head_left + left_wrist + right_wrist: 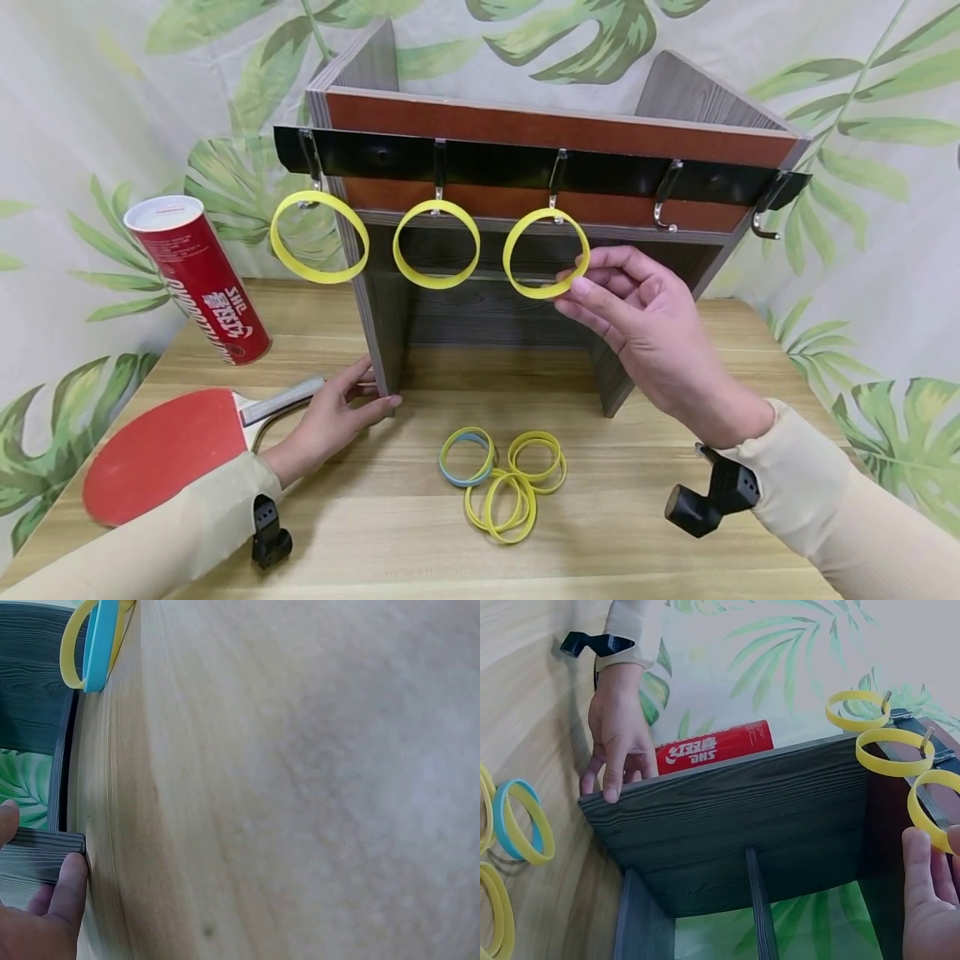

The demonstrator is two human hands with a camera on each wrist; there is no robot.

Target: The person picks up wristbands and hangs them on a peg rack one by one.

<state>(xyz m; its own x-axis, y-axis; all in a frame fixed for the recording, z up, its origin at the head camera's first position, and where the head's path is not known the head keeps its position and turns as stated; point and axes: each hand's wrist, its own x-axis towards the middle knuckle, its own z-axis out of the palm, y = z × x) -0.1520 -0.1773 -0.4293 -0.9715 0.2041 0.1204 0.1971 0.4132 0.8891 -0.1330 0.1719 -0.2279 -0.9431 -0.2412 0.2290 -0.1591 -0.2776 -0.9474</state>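
Note:
My right hand (660,333) pinches a yellow wristband (507,258) between thumb and fingers, its upper edge at the third hook (556,179) from the left. Two more yellow wristbands, the leftmost (276,237) and the second (397,250), hang from the first two hooks. The hooks sit on a black strip (495,171) across the front of a grey wooden shelf (375,308). Low on the shelf's left panel, my left hand (330,425) grips the front edge, thumb on the inner side. The left wrist view shows that panel edge (45,844) between its fingers.
Several loose yellow wristbands (534,508) and a blue one (463,483) lie on the table in front of the shelf. To the left are a red table tennis bat (165,450) and a tilted red can (202,279). Two hooks (663,200) on the right hold nothing.

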